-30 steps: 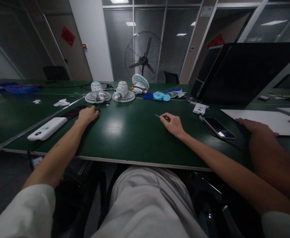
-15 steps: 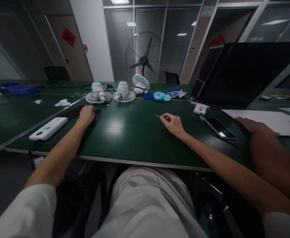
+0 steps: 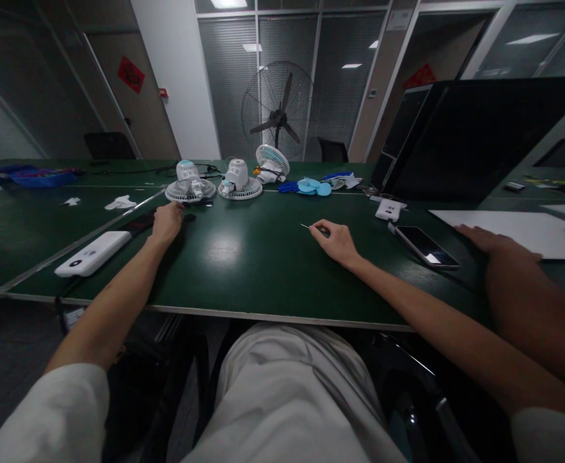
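Note:
My left hand [image 3: 167,220] rests on the green table [image 3: 253,263], its fingers curled over a small dark object [image 3: 189,218] whose nature I cannot make out, right beside a black phone [image 3: 140,222]. Just beyond it lie three small white desk fans [image 3: 190,182], [image 3: 235,179], [image 3: 271,163], taken apart in part. My right hand [image 3: 335,240] lies in the middle of the table and pinches a thin metal tool [image 3: 306,226] that points left. Blue fan blades [image 3: 311,187] lie farther back.
A white power bank [image 3: 93,253] lies at the left near the table edge. A phone [image 3: 425,245] and a small white device [image 3: 389,209] lie at the right. Another person's arm [image 3: 514,283] rests on a white sheet [image 3: 518,233]. A big black monitor [image 3: 475,138] and a floor fan [image 3: 278,109] stand behind.
My left hand has slid a little forward, away from me, toward the nearest fan. My right hand and the other person's arm have stayed put.

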The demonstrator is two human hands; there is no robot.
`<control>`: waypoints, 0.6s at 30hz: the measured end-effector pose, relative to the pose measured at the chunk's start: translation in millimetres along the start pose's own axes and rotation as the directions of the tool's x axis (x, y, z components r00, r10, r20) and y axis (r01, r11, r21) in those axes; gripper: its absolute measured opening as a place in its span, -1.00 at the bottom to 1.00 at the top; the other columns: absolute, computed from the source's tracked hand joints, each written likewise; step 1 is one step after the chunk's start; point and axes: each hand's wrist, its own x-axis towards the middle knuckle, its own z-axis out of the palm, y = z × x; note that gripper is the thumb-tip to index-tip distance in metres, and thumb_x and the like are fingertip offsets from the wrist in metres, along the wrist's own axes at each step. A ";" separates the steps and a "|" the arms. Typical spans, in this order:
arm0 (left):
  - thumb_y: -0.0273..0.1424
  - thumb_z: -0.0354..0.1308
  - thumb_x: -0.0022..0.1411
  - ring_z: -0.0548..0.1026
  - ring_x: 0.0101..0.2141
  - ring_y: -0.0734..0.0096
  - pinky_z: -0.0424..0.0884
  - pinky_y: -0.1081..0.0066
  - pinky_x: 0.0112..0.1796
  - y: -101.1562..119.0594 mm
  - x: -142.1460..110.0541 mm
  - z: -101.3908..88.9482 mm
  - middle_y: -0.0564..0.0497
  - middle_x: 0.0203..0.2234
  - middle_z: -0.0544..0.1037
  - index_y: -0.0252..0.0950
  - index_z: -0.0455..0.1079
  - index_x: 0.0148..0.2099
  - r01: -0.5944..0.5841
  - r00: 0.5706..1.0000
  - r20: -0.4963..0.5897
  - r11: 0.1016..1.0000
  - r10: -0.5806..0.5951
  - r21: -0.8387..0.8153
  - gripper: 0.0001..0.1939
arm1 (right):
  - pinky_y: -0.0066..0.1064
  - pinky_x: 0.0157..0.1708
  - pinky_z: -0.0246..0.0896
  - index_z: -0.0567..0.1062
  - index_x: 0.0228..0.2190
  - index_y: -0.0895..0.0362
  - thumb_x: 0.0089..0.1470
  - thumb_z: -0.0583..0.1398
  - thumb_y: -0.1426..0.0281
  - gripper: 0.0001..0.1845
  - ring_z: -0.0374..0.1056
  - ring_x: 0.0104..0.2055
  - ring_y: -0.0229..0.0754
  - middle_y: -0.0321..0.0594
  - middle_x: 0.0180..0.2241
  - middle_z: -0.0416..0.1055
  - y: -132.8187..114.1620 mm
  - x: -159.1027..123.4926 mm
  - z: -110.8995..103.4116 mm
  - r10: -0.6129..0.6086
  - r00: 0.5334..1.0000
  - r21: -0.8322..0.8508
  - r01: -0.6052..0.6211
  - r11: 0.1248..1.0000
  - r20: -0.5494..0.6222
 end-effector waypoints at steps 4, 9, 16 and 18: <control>-0.45 0.10 0.27 0.60 -0.08 0.13 0.47 0.33 0.00 -9.2 10.1 8.1 -0.15 -0.13 0.69 -0.37 0.60 0.11 0.017 1.000 -0.006 0.982 -0.019 -0.189 -0.58 | -0.26 -0.30 0.33 0.64 -0.16 0.08 0.35 0.16 0.05 -0.59 0.50 -0.31 -0.07 -0.17 -0.30 0.60 3.7 1.3 2.6 -0.008 1.000 -0.026 0.007 1.000 -0.021; -0.47 0.24 0.21 0.62 -0.16 0.24 0.52 0.38 -0.08 -15.4 17.1 12.3 -0.14 -0.14 0.69 -0.44 0.58 0.14 0.109 0.993 0.008 0.924 -0.114 -0.367 -0.55 | -0.27 -0.31 0.33 0.64 -0.13 0.07 0.35 0.15 0.04 -0.58 0.51 -0.29 -0.06 -0.17 -0.28 0.61 6.3 1.2 3.7 -0.009 1.000 -0.016 0.009 1.000 -0.009; -0.45 0.28 0.16 0.63 -0.32 0.25 0.54 0.39 -0.20 5.3 4.4 -0.3 -0.12 -0.30 0.69 -0.48 0.62 -0.03 0.142 0.986 -0.018 0.889 -0.166 -0.435 -0.67 | -0.29 -0.34 0.32 0.63 -0.13 0.09 0.35 0.15 0.03 -0.57 0.48 -0.35 -0.10 -0.18 -0.30 0.59 5.2 0.3 2.4 -0.017 1.000 0.002 0.017 1.000 0.009; -0.44 0.24 0.18 0.64 -0.28 0.20 0.54 0.36 -0.18 9.4 0.7 -4.0 -0.14 -0.27 0.69 -0.47 0.61 0.00 0.120 0.990 -0.022 0.921 -0.138 -0.370 -0.65 | -0.29 -0.34 0.32 0.63 -0.13 0.08 0.35 0.15 0.03 -0.57 0.47 -0.35 -0.11 -0.18 -0.30 0.59 3.8 0.3 1.8 -0.015 1.000 0.004 0.015 1.000 0.013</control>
